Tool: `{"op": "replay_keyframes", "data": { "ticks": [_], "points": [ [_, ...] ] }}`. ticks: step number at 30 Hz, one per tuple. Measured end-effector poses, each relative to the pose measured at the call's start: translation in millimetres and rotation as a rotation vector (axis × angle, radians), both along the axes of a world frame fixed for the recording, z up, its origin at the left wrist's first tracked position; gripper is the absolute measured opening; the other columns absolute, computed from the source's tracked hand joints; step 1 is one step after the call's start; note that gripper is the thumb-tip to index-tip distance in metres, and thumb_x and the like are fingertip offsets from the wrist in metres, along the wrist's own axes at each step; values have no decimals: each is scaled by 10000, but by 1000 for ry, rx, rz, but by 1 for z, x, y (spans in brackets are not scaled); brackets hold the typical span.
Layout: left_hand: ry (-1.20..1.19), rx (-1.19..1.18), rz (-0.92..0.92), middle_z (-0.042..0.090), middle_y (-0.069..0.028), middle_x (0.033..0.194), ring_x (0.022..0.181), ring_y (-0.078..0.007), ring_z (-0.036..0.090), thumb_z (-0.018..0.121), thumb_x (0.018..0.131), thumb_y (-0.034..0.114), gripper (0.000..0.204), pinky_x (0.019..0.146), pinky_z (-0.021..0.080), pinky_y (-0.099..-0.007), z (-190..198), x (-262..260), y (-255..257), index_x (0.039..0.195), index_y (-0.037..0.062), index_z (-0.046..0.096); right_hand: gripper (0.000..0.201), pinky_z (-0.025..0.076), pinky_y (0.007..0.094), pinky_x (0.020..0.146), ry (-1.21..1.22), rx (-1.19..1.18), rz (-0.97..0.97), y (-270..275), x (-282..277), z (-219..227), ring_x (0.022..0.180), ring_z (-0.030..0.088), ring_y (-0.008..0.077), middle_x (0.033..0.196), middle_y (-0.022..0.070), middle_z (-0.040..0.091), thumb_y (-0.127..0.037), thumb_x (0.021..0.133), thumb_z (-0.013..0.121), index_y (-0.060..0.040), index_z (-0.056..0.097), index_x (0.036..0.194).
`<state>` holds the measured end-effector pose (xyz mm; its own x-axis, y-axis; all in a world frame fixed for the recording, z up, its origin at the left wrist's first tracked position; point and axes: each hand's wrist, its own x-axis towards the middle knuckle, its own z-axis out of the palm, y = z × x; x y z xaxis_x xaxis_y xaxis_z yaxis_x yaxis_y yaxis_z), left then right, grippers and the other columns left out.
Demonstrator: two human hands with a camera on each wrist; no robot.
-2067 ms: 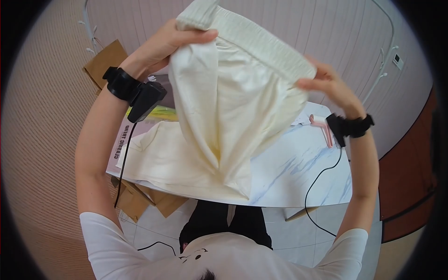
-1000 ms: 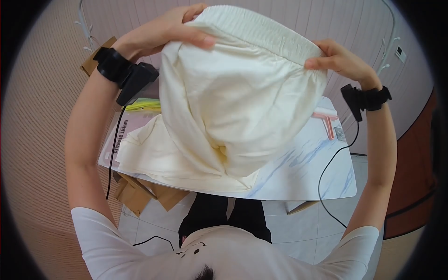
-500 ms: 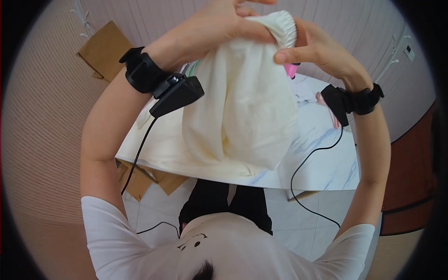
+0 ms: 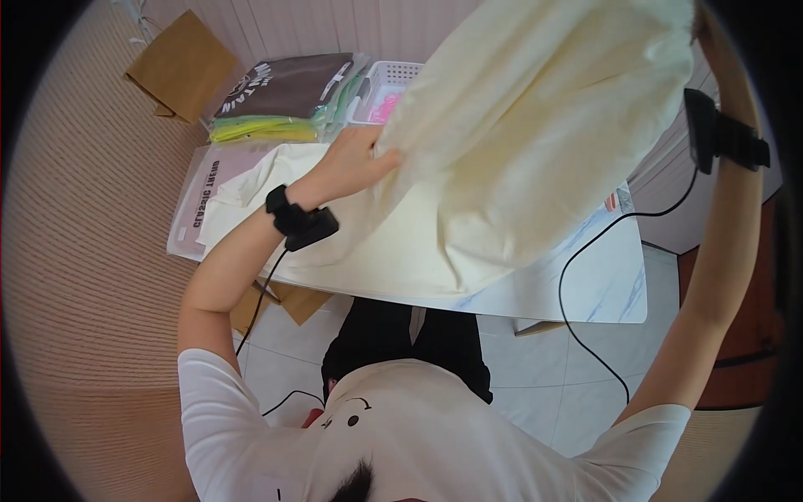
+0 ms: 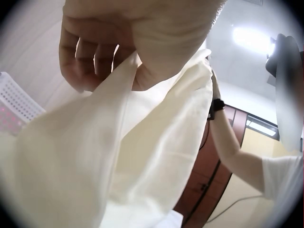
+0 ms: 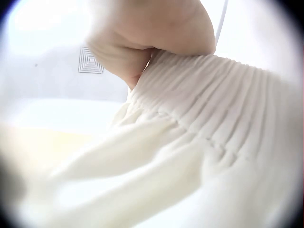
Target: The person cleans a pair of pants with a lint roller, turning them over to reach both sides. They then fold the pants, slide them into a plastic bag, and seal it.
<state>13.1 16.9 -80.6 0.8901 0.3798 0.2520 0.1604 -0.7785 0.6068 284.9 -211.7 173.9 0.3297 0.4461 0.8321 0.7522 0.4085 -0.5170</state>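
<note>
Cream pants with an elastic waistband are stretched up and to the right above the table, their lower part lying on the tabletop. My right hand, raised at the far upper right, grips the gathered waistband; most of that hand is cut off or hidden in the head view. Lower and to the left, my left hand pinches a fold of the cloth between thumb and fingers. In the left wrist view the fabric drapes down in a peak from the left hand.
On the table, a flat plastic-bagged garment lies at left. Behind it are stacked bagged clothes and a white basket holding pink items. A brown paper bag hangs at the back left. Cables trail from both wrist cameras.
Both hands first held the waistband up and brought its sides together. The left hand then let go and moved down left to the cloth, while the right carried the waistband up right.
</note>
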Motion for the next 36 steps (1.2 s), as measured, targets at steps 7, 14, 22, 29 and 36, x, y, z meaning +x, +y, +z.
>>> {"op": "replay_keyframes", "data": {
  "ticks": [7, 14, 22, 29, 36],
  "points": [
    [-291, 20, 213, 620, -119, 789, 698, -152, 563, 526, 834, 129, 277, 647, 444, -303, -38, -64, 74, 1076, 17, 598, 625, 378, 342, 1026, 55, -156, -314, -50, 66, 24, 1099, 548, 264, 1253, 157, 544, -360, 860, 658, -24, 415, 1328],
    [-345, 349, 209, 619, -115, 710, 597, -238, 585, 556, 845, 81, 232, 549, 450, -318, -31, -93, 35, 1067, 42, 611, 491, 371, 281, 1006, 268, -255, -492, -126, 208, -41, 1203, 488, 171, 1313, 89, 509, -318, 936, 567, -8, 489, 1309],
    [-76, 567, -329, 534, -44, 684, 549, -205, 561, 627, 807, 84, 310, 489, 458, -310, -79, -97, -14, 1115, 103, 597, 461, 403, 312, 928, 601, -317, -349, -240, 232, -182, 1081, 524, 141, 1208, 49, 562, -324, 922, 600, -12, 524, 1253],
    [243, 446, -394, 506, -48, 786, 618, -228, 569, 637, 747, 79, 361, 522, 475, -332, -111, -104, -20, 1102, 113, 581, 252, 412, 323, 926, 736, -504, -391, -284, 178, -277, 1004, 564, 147, 1089, 37, 617, -141, 926, 541, -40, 587, 1152],
    [208, 480, -153, 529, -102, 898, 748, -289, 594, 573, 711, -32, 361, 612, 497, -388, -89, -120, 1, 1053, 84, 583, 265, 416, 314, 904, 728, -429, -389, -308, 201, -306, 1013, 558, 140, 1099, 28, 609, -132, 913, 544, -35, 582, 1157]
  ]
}}
